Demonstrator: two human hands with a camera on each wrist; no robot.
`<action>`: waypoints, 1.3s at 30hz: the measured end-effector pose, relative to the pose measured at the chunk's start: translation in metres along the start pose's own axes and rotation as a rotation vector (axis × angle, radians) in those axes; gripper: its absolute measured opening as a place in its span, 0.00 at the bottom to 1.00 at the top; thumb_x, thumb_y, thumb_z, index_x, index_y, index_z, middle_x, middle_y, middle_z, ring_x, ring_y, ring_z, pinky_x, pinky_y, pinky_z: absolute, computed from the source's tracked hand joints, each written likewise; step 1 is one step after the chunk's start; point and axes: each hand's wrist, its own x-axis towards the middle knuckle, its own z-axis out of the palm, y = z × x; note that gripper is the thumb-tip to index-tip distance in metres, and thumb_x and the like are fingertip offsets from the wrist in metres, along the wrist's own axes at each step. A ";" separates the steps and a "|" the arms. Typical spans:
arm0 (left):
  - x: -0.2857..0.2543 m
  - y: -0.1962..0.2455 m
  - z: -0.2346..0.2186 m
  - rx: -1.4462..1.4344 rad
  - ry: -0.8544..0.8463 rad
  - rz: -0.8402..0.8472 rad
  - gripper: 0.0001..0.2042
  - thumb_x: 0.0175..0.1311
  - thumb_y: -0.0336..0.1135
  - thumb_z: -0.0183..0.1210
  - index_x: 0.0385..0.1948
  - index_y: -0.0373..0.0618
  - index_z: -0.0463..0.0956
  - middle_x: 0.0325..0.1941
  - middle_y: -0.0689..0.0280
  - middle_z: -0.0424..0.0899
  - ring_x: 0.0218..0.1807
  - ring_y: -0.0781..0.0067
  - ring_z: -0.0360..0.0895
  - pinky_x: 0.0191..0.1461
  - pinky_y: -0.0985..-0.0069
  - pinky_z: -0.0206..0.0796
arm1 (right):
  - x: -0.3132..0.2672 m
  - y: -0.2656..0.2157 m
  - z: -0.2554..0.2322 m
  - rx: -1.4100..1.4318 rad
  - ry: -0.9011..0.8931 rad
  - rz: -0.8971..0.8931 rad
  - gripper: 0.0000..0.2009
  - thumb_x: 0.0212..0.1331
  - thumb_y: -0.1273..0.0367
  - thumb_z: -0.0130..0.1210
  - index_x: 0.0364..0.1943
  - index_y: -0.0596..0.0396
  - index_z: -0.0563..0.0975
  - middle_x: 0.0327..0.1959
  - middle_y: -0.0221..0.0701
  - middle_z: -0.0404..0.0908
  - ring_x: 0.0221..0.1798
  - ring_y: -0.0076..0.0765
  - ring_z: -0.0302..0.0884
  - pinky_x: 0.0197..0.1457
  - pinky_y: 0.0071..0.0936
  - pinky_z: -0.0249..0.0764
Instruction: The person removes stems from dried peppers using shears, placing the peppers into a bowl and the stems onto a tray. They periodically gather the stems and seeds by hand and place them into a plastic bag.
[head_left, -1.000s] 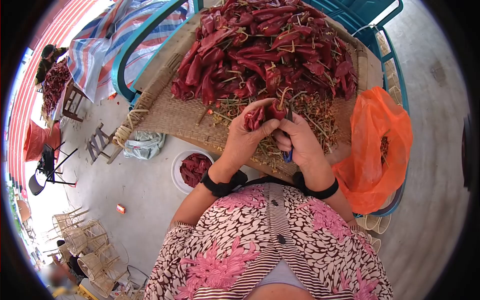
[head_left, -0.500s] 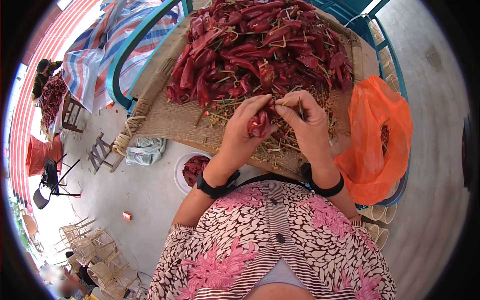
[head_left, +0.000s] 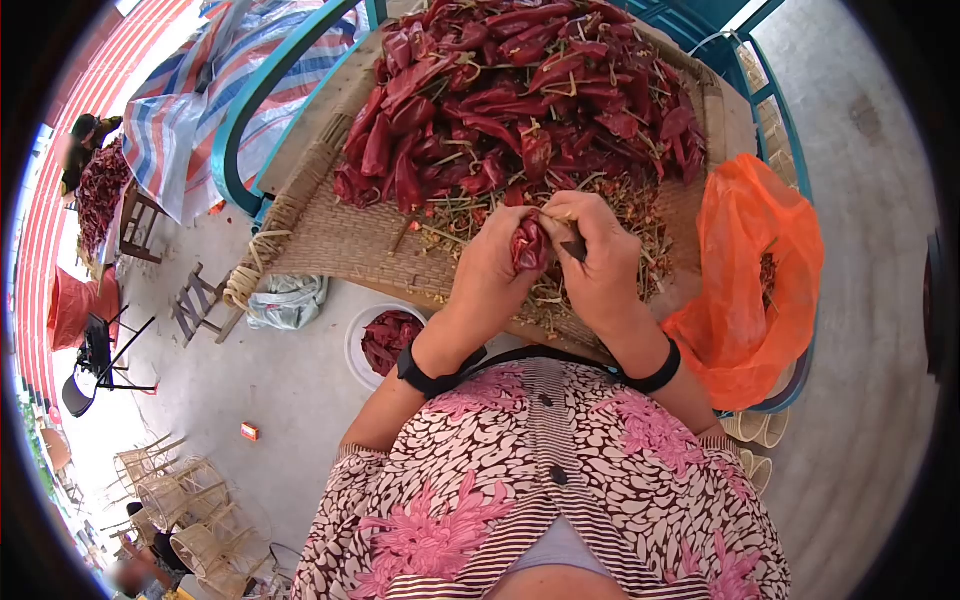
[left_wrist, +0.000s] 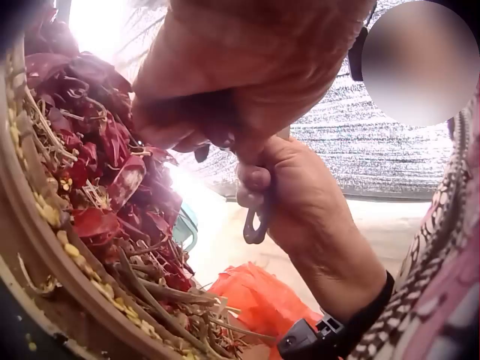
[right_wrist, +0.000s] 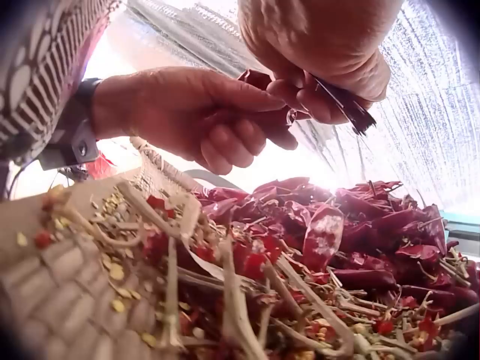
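The left hand (head_left: 490, 275) has its fingers curled round a dark red dried pepper (head_left: 529, 246), over the front of the woven tray (head_left: 350, 238). Touching it on the right, the right hand (head_left: 605, 265) pinches at the pepper's stem end and also holds scissors, whose dark blades (right_wrist: 346, 105) stick out in the right wrist view. One scissor handle loop (left_wrist: 257, 226) hangs below the right hand (left_wrist: 307, 206) in the left wrist view. Behind the hands lies a large heap of red peppers (head_left: 520, 100), with cut stems and seeds (head_left: 440, 235) along its near edge.
An orange plastic bag (head_left: 750, 290) stands right of the tray. Below the tray's left front is a white basin (head_left: 356, 345) with red peppers. A teal metal rail (head_left: 225, 150) runs along the left. Another person (head_left: 88, 140) is at the far left.
From a second ago, both hands have come closer together round the pepper. The right hand has turned, and the blue scissor handle seen earlier no longer shows from above.
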 end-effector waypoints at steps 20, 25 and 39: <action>0.000 -0.012 -0.032 -0.345 -0.266 -0.045 0.10 0.57 0.23 0.63 0.40 0.39 0.74 0.35 0.67 0.73 0.37 0.73 0.70 0.43 0.78 0.63 | -0.011 0.015 -0.007 1.857 -0.316 1.357 0.05 0.68 0.70 0.48 0.38 0.55 0.74 0.24 0.19 0.71 0.15 0.10 0.58 0.18 0.14 0.56; -0.003 -0.009 -0.036 -0.483 -0.350 -0.195 0.09 0.58 0.24 0.63 0.39 0.39 0.74 0.35 0.68 0.74 0.38 0.78 0.70 0.44 0.80 0.63 | -0.014 0.017 -0.007 2.082 -0.347 1.388 0.08 0.71 0.68 0.44 0.38 0.57 0.74 0.25 0.21 0.73 0.15 0.10 0.57 0.18 0.14 0.57; -0.001 -0.008 -0.030 -0.461 -0.114 -0.323 0.10 0.60 0.30 0.63 0.42 0.42 0.75 0.38 0.69 0.73 0.43 0.77 0.69 0.50 0.80 0.61 | -0.003 0.007 -0.178 -0.326 0.540 0.512 0.09 0.62 0.72 0.56 0.44 0.60 0.73 0.38 0.31 0.79 0.38 0.20 0.76 0.42 0.20 0.71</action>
